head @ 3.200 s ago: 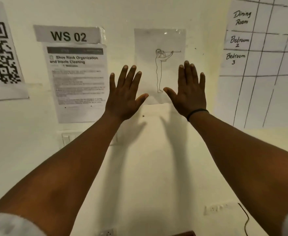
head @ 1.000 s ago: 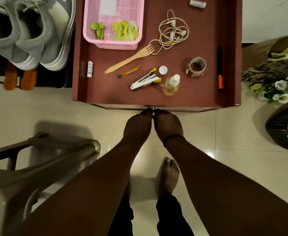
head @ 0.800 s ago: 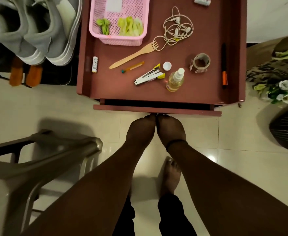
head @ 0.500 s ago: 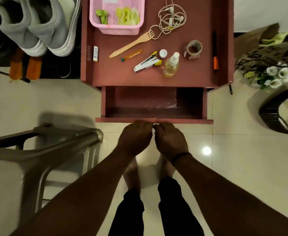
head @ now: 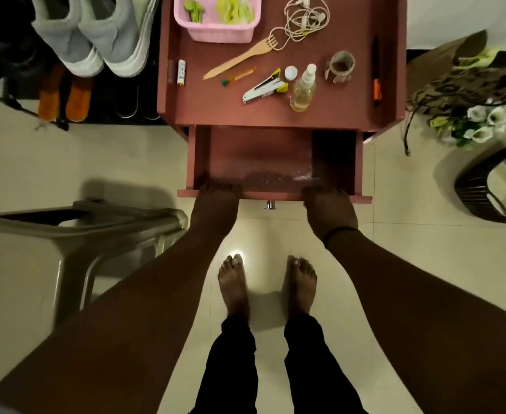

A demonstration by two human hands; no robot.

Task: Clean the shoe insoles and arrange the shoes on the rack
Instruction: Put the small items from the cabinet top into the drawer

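Hands are gripping the near front panel of the reddish-brown wooden drawer [head: 275, 156]: the left hand [head: 215, 204] and the right hand [head: 329, 209] are each curling fingers over its top edge, well apart. Grey canvas sneakers [head: 90, 34] are sitting on the black shoe rack [head: 12, 94] at far left, orange insoles [head: 66, 94] just below them. Likely light and floppy, those insoles are best pinched at the heel.
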